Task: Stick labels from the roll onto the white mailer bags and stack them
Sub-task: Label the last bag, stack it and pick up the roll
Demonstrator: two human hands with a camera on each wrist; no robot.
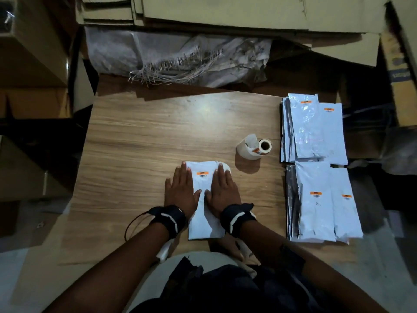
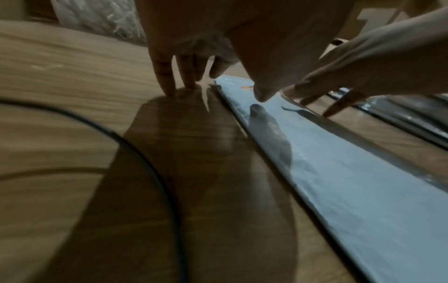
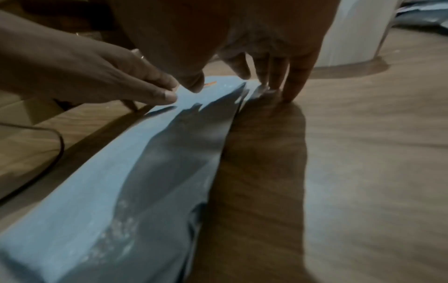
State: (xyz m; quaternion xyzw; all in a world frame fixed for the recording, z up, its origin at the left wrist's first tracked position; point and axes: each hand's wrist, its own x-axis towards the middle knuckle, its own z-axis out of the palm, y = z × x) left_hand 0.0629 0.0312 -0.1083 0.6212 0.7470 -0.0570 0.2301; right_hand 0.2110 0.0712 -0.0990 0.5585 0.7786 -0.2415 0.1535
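A white mailer bag (image 1: 204, 220) lies lengthwise on the wooden table (image 1: 140, 136) in front of me, with an orange barcode label (image 1: 202, 173) stuck near its far end. My left hand (image 1: 181, 188) lies flat on the bag's left side, fingers straight. My right hand (image 1: 223, 188) lies flat on its right side. The wrist views show the bag (image 2: 339, 172) (image 3: 109, 181) and straight fingers (image 2: 167, 80) (image 3: 293, 84) reaching the tabletop beside it. The label roll (image 1: 264, 146) with a loop of white backing (image 1: 247, 147) stands to the right, beyond the bag.
Two stacks of labelled mailer bags lie at the table's right edge, one far (image 1: 313, 129) and one near (image 1: 322, 202). Cardboard boxes (image 1: 225, 12) and a frayed woven sack (image 1: 180, 57) lie behind the table. A black cable (image 1: 133, 222) loops from my left wrist.
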